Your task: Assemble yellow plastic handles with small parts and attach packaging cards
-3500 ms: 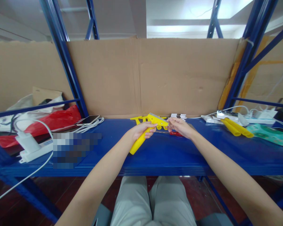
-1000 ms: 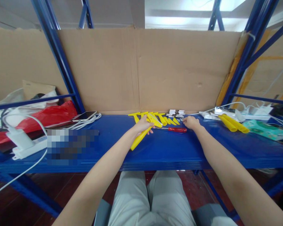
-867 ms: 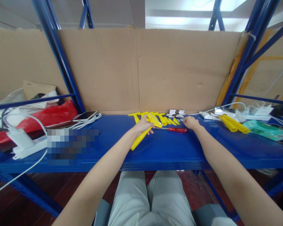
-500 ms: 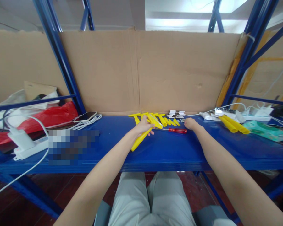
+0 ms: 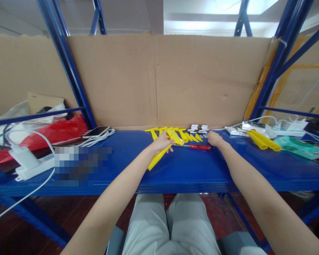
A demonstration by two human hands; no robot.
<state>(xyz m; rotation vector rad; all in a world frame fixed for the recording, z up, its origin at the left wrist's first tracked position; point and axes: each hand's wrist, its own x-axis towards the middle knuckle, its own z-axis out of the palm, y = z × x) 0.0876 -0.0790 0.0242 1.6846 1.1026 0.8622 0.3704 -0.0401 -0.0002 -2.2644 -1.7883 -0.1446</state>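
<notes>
My left hand (image 5: pixel 162 141) is closed around a yellow scraper handle (image 5: pixel 157 160), its long grip slanting toward me and its wide head pointing away. To the right, my right hand (image 5: pixel 214 139) rests at the table with fingers curled together beside some small metal pieces (image 5: pixel 204 136), perhaps screws. Whether something is pinched in those fingers is hidden. A red-handled screwdriver (image 5: pixel 200 147) lies between my hands, its shaft toward the left one. Behind the left hand is a row of similar yellow T-shaped handles (image 5: pixel 181 133). Several small yellow wedge-shaped pieces (image 5: pixel 192 137) lie right of them.
Small white and black strips (image 5: pixel 199 128) lie near the cardboard panel (image 5: pixel 202 81). Two yellow tubular handles (image 5: pixel 264 141) and a green packet (image 5: pixel 300 148) are on the right. White cables (image 5: pixel 102 136), a power strip (image 5: pixel 37 166) and a red bag (image 5: pixel 61 132) are on the left of the blue table (image 5: pixel 186 173).
My right hand has shifted very slightly over the small metal pieces. The left hand and the scraper handle stay practically where they were.
</notes>
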